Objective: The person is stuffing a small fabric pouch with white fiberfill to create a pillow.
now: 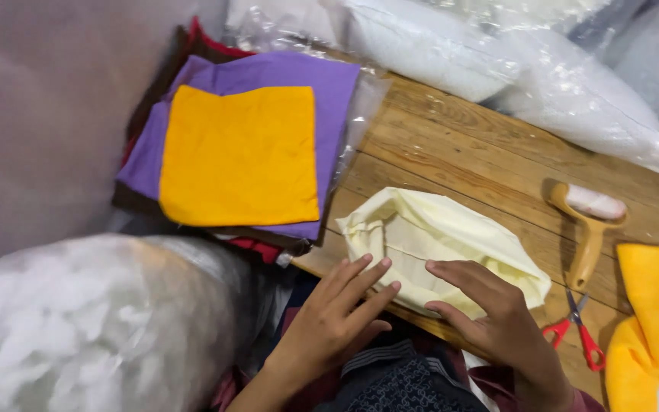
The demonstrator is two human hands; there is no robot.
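Cream cloth cover (440, 240) lying flat at the near edge of a wooden table (490, 152). Left hand (337, 317) and right hand (493, 313), fingers spread, press flat on its near side. Beside it to the right: lint roller (589, 225), red scissors (577, 328), yellow cloth (650, 320). To the left: orange square (238, 156) on purple fabric (268, 72); white stuffing (93, 328) in a bag.

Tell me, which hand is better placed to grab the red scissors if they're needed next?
Probably the right hand. It rests on the cream fabric cover, on the same side as the red scissors. The left hand lies on the cover's other side, farther off, and would have to cross over.
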